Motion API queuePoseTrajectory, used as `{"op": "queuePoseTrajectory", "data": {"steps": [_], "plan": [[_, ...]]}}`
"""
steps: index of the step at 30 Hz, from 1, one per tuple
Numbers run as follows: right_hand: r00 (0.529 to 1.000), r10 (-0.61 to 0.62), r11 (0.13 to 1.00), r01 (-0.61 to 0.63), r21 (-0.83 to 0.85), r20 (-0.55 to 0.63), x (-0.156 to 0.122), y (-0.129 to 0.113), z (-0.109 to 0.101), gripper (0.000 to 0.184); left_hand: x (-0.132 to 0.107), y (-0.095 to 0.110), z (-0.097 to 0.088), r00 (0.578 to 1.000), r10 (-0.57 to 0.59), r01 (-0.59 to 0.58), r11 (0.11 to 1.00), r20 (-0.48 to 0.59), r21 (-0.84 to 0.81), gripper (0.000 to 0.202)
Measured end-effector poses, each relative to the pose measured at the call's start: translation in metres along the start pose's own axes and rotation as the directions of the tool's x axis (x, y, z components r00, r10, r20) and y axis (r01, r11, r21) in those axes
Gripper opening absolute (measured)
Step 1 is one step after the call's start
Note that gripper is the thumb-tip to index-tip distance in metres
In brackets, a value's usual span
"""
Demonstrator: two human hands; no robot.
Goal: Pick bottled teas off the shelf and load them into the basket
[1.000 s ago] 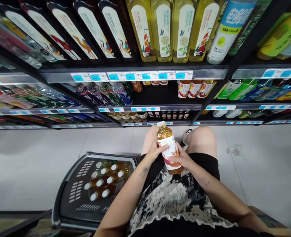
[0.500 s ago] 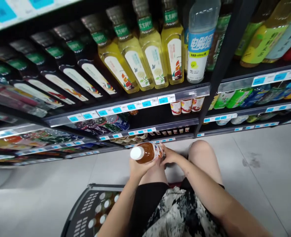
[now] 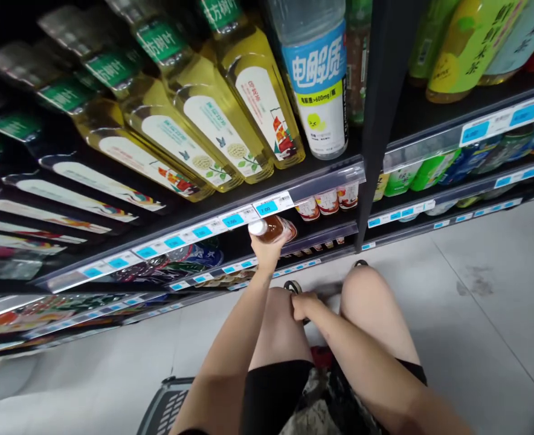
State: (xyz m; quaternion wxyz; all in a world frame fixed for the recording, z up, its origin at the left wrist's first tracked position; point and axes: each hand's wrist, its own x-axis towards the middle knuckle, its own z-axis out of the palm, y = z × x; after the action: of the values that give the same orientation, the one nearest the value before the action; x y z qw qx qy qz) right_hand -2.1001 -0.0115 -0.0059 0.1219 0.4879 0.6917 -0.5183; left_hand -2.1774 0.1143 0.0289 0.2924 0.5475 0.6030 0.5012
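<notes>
My left hand is wrapped round a white-capped bottle of brown drink. That bottle is tilted, its cap towards the left, at the front of the second shelf, just under the price strip. A few small cups with red and white labels stand to its right on the same shelf. Between my knees, my right hand is closed with fingers curled, close to my left knee; nothing shows in it.
Above, the upper shelf holds rows of yellow and dark tea bottles and a blue-labelled bottle. A black upright divides the shelving. On the floor at lower left, a dark basket is partly hidden by my left arm.
My left hand has carried the bottle forward from above my knees to the second shelf. My right hand has let go of it and stayed near the knee. The view has moved closer to the shelves.
</notes>
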Motion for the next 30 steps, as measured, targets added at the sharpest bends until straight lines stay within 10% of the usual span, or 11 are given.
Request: {"op": "queuePoseTrajectory", "data": {"steps": [4, 11, 19, 22, 30], "plan": [[0.999, 0.031, 1.000, -0.031, 0.000, 0.035, 0.002, 0.001, 0.004, 0.089, 0.031, -0.010, 0.023, 0.998, 0.054, -0.056, 0.998, -0.034, -0.033, 0.084], [0.994, 0.080, 0.997, -0.078, -0.030, 0.071, 0.006, 0.002, 0.012, 0.101, 0.079, -0.016, 0.027, 0.963, 0.044, -0.083, 0.987, 0.266, 0.137, 0.054], [0.993, 0.095, 0.995, -0.095, -0.010, 0.067, 0.012, 0.001, 0.016, 0.099, 0.012, -0.037, 0.046, 1.000, 0.006, -0.012, 0.934, 0.020, 0.357, 0.033], [0.992, 0.108, 0.994, -0.108, 0.006, 0.071, 0.015, 0.000, 0.018, 0.102, -0.012, -0.047, 0.052, 0.991, 0.071, -0.120, 0.869, 0.117, 0.481, 0.016], [0.994, 0.087, 0.995, -0.089, 0.033, 0.063, 0.021, -0.006, 0.021, 0.099, 0.011, -0.057, 0.067, 0.977, 0.042, -0.158, 0.801, 0.209, 0.577, 0.008]]}}
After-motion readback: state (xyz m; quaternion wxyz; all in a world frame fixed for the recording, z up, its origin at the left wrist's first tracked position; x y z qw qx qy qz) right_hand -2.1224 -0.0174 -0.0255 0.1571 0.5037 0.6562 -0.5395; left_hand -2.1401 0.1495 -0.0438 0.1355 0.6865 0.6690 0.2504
